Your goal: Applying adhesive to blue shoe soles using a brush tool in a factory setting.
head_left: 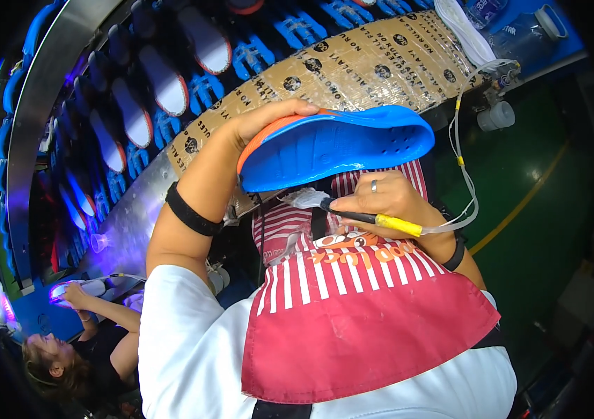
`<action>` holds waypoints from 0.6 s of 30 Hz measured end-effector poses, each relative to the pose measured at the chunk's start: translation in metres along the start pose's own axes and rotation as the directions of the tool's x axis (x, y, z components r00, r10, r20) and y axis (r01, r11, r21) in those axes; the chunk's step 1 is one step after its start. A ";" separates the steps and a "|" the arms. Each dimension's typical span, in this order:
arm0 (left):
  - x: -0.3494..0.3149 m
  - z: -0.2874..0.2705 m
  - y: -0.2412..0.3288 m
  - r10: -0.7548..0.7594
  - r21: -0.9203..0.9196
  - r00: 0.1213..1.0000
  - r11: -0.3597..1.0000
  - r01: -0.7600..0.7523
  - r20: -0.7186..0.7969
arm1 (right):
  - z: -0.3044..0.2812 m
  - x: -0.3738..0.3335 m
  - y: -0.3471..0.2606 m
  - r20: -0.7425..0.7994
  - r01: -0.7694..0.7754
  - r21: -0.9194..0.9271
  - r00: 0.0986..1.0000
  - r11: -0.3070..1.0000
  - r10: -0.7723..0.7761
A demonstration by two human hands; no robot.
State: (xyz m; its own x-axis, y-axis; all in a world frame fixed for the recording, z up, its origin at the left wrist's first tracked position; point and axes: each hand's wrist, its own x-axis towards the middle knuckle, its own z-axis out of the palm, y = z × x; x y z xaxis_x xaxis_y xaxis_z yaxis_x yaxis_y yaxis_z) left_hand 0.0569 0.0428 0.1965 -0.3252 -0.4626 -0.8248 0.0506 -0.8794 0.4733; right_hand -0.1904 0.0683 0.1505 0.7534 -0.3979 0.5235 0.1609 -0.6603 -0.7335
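My left hand (pixel 263 123) grips the end of a blue shoe sole (pixel 332 155) with an orange edge, fingers over its upper rim. The sole is tilted so that its hollow inside faces me, with small round holes toward the right end. In my right hand (pixel 389 198) is a brush (pixel 356 214) with a dark handle and whitish bristles. Yellow tape wraps the handle's rear, where a clear hose (pixel 470 213) runs out. The bristles point left, just below the sole's lower edge; whether they touch it I cannot tell.
A ledge covered in printed brown tape (pixel 339 59) crosses behind the sole. Beyond it, a conveyor carries several shoe uppers (pixel 165 78) and blue soles (pixel 251 57). A clear jug (pixel 529 35) stands at top right. At lower left, a co-worker's hand (pixel 73 295) holds a shoe.
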 end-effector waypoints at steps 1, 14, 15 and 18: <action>-0.002 0.000 0.002 0.011 0.025 1.000 1.000 -0.011 -0.016 | 0.002 -0.002 0.000 -0.002 -0.005 -0.001 1.000 1.000 0.005; -0.002 0.011 -0.039 0.216 -0.219 0.972 0.948 -0.232 -0.094 | 0.000 0.006 0.001 -0.196 -0.271 0.336 0.916 0.902 0.349; 0.002 0.016 -0.046 0.231 -0.336 0.971 0.912 -0.237 -0.058 | 0.003 0.006 0.004 -0.203 -0.331 0.367 0.884 0.869 0.422; 0.014 0.013 -0.065 0.284 -0.337 0.957 0.896 -0.289 -0.064 | 0.002 0.001 0.008 -0.190 -0.422 0.555 0.775 0.717 0.603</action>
State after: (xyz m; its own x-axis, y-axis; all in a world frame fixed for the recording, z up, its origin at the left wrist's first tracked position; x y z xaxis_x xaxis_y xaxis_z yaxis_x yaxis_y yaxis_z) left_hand 0.0371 0.0949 0.1584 -0.2362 -0.6996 -0.6744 0.4575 -0.6924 0.5580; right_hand -0.1869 0.0634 0.1444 0.5599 -0.8273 0.0452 0.1511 0.0483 -0.9873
